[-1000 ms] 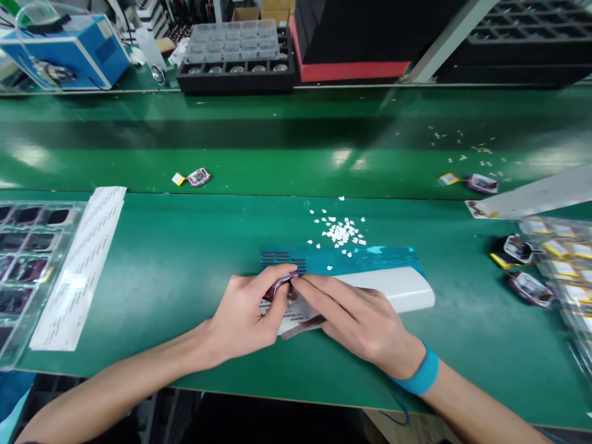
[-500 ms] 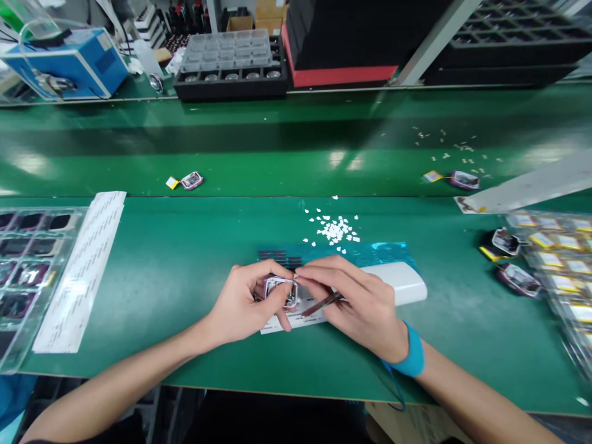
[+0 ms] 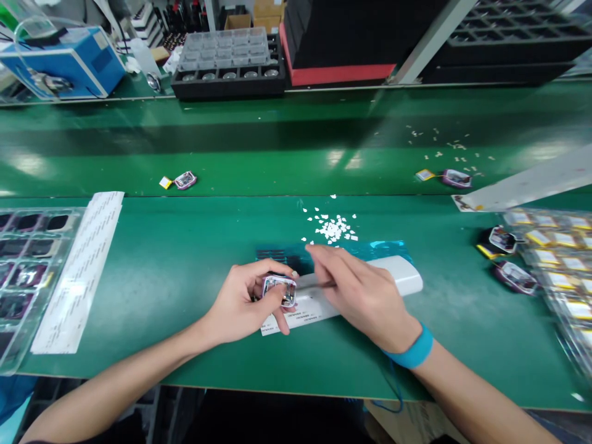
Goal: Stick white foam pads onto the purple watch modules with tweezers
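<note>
Bright overhead light glares on the green bench [image 3: 185, 265]; edges curve, blurred.

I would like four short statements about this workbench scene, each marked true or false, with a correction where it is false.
1. The left hand holds a small purple-framed part. True.
2. The right hand holds a thin tool that points toward that part. True.
3. The blue wristband is on the left wrist. False: it is on the right wrist.
4. The small white scraps lie in the clear tray on the left. False: they lie loose on the green bench, beyond the hands.
</note>
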A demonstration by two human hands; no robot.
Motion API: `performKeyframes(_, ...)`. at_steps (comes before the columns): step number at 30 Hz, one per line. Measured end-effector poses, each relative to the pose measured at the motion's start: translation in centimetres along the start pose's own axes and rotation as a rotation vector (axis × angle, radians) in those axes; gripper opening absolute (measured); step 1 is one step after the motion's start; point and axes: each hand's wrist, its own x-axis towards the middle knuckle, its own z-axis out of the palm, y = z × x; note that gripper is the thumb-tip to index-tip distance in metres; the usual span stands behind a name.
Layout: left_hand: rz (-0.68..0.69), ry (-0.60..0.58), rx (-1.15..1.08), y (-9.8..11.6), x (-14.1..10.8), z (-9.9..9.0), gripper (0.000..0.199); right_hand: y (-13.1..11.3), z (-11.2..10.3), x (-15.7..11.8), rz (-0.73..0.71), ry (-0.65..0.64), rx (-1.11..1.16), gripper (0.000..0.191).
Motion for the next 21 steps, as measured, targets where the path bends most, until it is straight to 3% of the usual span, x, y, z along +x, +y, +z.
performKeyframes(2, -0.009, 0.02, -0.008, 0.0, 0.0, 0.0, 0.02, 0.2, -0.3, 0.3, 0.004, -0.024, -0.001, 0.05)
performKeyframes(7, -0.064, 0.009, -0.024, -0.1, 0.0, 0.0, 0.023, 0.2, -1.2, 0.4, -0.209, -0.099, 0.071, 0.037)
performKeyframes(14, -0.05, 0.06, 0.068, -0.4, -0.2, 0.2, 0.018, -0.2, -1.1, 0.3, -0.242, -0.081, 0.155, 0.034)
performKeyframes(17, 0.019, 0.087, 0.17, -0.8, -0.5, 0.5, 0.013, -0.7, -1.0, 0.4, -0.254, -0.08, 0.119, 0.033)
performKeyframes(21, 0.208, 0.188, 0.418, -1.3, -0.9, 0.8, 0.008, -1.4, -0.9, 0.2, -0.246, -0.065, 0.01, 0.034)
